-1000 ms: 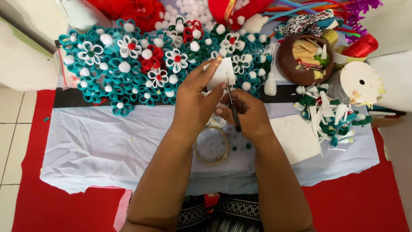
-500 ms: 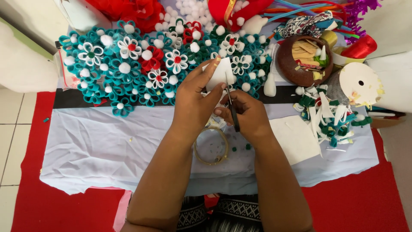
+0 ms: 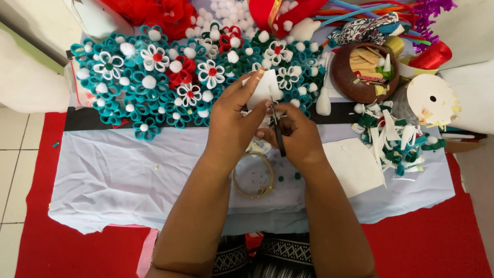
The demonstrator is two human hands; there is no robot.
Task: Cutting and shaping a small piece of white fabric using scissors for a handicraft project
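Left hand [image 3: 234,121]: fingers pinched on a white felt piece [image 3: 262,88], thumb under, forefinger along the top edge. Piece held off the cloth, up and just forward of the knuckles, flat face toward the camera.

Right hand [image 3: 298,135]: fingers curled tight around small dark scissors [image 3: 278,135], handle loops buried in the fist. Blades poking up and forward toward the lower edge of the felt. Can't tell if blades are parted or closed; too thin at this size.

Key relation: felt sits directly ahead of the scissor tips, touching or nearly so at its lower right corner. Scissors' long axis near vertical in the head view, tilted slightly left at the tip. Felt's long axis roughly the same way, so the blades line up along it, not across. Both hands touching at the thumbs; left carries the felt, right nearer to the cut edge.

Outward from there:
- Below the hands, on a pale cloth [image 3: 128,180]: clear tape ring [image 3: 252,175], lying flat, a few green scraps beside it.
- Right of the right wrist: flat white felt sheet [image 3: 357,167].
- Further right: heap of teal and white offcuts [image 3: 396,139], white spool [image 3: 429,98].
- Ahead: mass of teal, white and red felt flowers [image 3: 170,82], brown bowl [image 3: 363,72] of bits.
- Red mat [image 3: 62,252] under everything.
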